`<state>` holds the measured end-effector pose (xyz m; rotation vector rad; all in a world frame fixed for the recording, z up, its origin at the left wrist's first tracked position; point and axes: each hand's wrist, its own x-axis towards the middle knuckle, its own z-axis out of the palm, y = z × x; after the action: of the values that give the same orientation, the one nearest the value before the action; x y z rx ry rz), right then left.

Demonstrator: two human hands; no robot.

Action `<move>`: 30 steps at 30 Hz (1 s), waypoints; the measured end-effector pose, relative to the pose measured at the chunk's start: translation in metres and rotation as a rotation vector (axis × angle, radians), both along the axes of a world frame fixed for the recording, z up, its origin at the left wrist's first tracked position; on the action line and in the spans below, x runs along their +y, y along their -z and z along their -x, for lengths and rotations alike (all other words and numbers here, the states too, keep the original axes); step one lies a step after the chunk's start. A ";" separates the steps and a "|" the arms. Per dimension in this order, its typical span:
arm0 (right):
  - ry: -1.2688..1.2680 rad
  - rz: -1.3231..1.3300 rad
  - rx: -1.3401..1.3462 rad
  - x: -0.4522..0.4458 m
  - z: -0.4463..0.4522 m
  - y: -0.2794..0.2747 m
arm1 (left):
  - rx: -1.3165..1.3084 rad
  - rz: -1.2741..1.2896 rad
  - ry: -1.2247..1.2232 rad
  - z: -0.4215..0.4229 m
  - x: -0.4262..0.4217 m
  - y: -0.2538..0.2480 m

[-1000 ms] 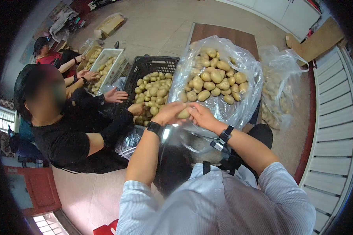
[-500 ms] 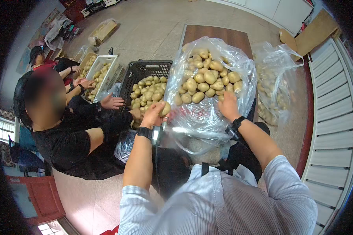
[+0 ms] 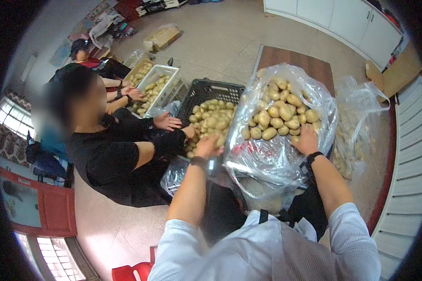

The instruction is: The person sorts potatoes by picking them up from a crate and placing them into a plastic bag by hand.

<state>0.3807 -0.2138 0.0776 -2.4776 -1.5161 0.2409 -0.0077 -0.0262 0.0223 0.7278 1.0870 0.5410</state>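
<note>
My left hand (image 3: 209, 147) is at the near right side of a black plastic crate (image 3: 222, 85), its fingers curled about a potato (image 3: 220, 139) that is partly hidden. Loose potatoes (image 3: 212, 115) fill much of that crate. My right hand (image 3: 307, 140) presses into the near right edge of a potato pile (image 3: 280, 111), fingers closed around a potato mostly hidden under them. This pile lies on a clear plastic bag (image 3: 267, 161), opened out, with red print on its near part.
A co-worker's hand (image 3: 168, 122) hovers by the black crate's left side; that person's other hand (image 3: 191, 132) reaches into it. Farther left are a white crate (image 3: 172, 75) of potatoes and other people. A brown board (image 3: 295, 61) lies under my bag. Another filled plastic bag (image 3: 358, 124) stands at right.
The view has swung left, so everything appears farther right. My left hand has moved slightly left toward the crate with its potato. My right hand has stayed at the pile's edge.
</note>
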 end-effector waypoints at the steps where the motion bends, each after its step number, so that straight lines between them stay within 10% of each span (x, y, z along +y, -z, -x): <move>1: 0.036 0.058 0.021 0.000 -0.001 -0.003 | 0.036 -0.021 -0.016 -0.001 -0.001 -0.002; 20: 0.010 -0.047 -0.086 -0.042 0.058 0.015 | 0.107 -0.046 0.045 -0.009 -0.017 -0.042; 30: -0.441 -0.041 -0.063 -0.055 0.083 0.004 | 0.213 -0.210 -0.006 -0.005 -0.021 -0.041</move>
<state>0.2977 -0.2692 0.0738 -2.1088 -2.0585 0.2018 -0.0029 -0.0468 0.0635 0.9834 1.2417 0.5984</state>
